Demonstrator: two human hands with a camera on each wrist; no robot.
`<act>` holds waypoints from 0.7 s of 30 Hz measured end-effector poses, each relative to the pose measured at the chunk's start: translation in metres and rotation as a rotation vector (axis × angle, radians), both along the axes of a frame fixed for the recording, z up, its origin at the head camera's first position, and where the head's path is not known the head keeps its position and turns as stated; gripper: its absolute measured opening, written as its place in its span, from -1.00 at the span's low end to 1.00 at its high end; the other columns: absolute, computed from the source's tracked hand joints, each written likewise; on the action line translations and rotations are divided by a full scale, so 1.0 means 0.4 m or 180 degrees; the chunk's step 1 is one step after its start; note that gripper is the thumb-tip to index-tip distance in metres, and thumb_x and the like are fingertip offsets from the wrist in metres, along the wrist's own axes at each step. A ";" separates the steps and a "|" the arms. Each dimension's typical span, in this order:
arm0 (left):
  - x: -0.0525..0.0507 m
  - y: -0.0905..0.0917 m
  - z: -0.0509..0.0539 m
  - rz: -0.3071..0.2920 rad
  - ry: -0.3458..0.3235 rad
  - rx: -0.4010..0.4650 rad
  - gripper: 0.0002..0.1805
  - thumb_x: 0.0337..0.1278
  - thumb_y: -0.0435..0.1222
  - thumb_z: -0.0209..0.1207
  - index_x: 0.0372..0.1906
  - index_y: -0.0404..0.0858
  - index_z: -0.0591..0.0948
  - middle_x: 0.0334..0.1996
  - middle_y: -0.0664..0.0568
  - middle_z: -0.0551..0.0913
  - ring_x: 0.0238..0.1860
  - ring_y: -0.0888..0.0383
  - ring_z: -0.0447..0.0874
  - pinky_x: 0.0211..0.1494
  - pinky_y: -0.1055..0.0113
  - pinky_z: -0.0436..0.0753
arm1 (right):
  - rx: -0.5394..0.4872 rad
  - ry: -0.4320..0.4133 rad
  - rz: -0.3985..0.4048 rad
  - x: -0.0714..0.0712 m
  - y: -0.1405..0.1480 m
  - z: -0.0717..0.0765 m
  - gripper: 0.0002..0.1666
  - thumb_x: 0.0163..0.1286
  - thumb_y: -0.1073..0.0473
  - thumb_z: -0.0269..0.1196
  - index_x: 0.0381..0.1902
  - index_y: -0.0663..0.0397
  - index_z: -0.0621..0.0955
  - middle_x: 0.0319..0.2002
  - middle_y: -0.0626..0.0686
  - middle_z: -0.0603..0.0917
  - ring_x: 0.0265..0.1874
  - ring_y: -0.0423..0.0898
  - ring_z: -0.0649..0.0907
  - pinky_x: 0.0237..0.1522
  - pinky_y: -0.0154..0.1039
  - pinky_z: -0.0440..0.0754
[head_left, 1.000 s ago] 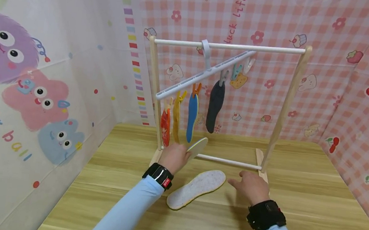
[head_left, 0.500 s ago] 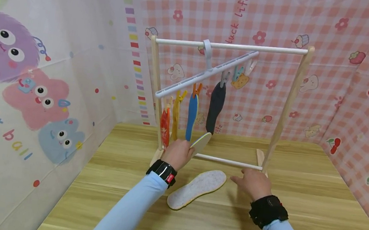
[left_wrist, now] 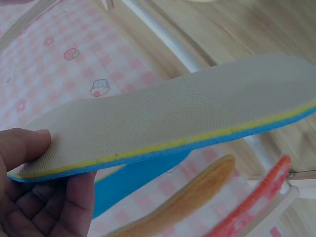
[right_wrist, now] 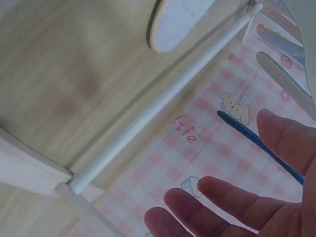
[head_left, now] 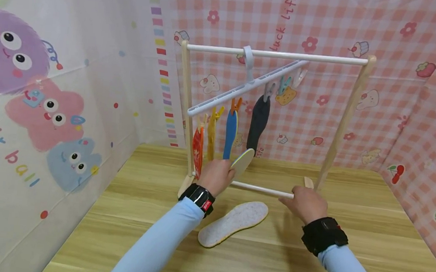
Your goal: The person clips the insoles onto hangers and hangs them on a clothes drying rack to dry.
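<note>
My left hand (head_left: 216, 176) pinches one end of a beige insole (left_wrist: 163, 118) with a yellow and blue edge. The thumb lies on the beige face, with curled fingers beneath. In the head view this insole tilts upward, below a hanging dark grey insole (head_left: 258, 122). To its left hang a blue insole (head_left: 231, 133), a mustard insole (head_left: 211, 139) and a red one (head_left: 197, 151). My right hand (head_left: 307, 204) is by the rack's lower bar (head_left: 264, 189); its fingers are spread and hold nothing in the right wrist view. A light grey insole (head_left: 233, 224) lies flat on the table.
A slanted pale hanger (head_left: 246, 87) hooks over the top bar (head_left: 308, 57) of a wooden-legged rack. Clothespins hold the hanging insoles. A teal clothespin (head_left: 284, 85) and a whitish clothespin (head_left: 299, 78) hang at the hanger's right end. Patterned cloth walls enclose the table.
My left hand has moved up and slightly right with the beige insole. The right hand has shifted forward and right to the lower bar. The light grey insole stays where it lay.
</note>
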State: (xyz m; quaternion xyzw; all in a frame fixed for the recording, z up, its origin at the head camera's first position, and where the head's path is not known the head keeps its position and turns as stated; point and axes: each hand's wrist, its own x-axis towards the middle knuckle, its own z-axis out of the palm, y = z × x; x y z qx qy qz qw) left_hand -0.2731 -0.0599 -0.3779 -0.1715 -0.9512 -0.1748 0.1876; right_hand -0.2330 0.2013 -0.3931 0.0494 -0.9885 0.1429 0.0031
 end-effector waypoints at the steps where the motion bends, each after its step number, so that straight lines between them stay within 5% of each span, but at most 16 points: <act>1: -0.001 0.002 0.002 0.0005 0.0026 0.0006 -0.77 0.24 -0.28 0.22 -0.54 -0.24 0.63 -0.65 0.03 0.58 -0.61 0.08 0.57 -0.54 0.17 0.50 | 0.0020 0.0013 0.0010 -0.004 0.002 0.004 -0.45 0.30 -0.16 0.32 -0.22 0.31 0.67 -0.45 0.18 0.66 -0.55 0.03 0.56 -0.57 -0.06 0.50; 7: -0.006 0.011 0.010 -0.0057 0.0006 0.0106 -0.82 0.21 -0.30 0.21 -0.49 -0.24 0.66 -0.62 0.04 0.61 -0.60 0.11 0.56 -0.54 0.25 0.48 | 0.0071 -0.0014 0.0012 -0.026 0.008 0.027 -0.34 0.34 -0.16 0.29 -0.01 0.41 0.64 -0.13 0.38 0.68 -0.29 0.20 0.68 -0.38 0.07 0.61; 15: -0.016 0.014 0.013 -0.0086 0.0164 0.0127 -0.83 0.19 -0.31 0.21 -0.49 -0.25 0.63 -0.60 -0.02 0.63 -0.58 0.05 0.60 -0.52 0.16 0.52 | 0.0159 -0.0005 0.0028 -0.047 0.011 0.069 -0.34 0.36 -0.19 0.26 -0.02 0.36 0.66 -0.14 0.34 0.70 -0.35 0.16 0.68 -0.45 0.05 0.61; 21: -0.027 0.009 0.016 -0.0066 0.0324 0.0095 -0.89 0.19 -0.31 0.23 -0.28 -0.30 0.68 -0.50 -0.11 0.71 -0.49 -0.07 0.70 -0.44 0.06 0.60 | 0.0130 -0.0009 0.0014 -0.062 0.011 0.094 -0.35 0.38 -0.18 0.22 0.03 0.36 0.64 -0.07 0.37 0.68 -0.25 0.22 0.69 -0.36 0.09 0.62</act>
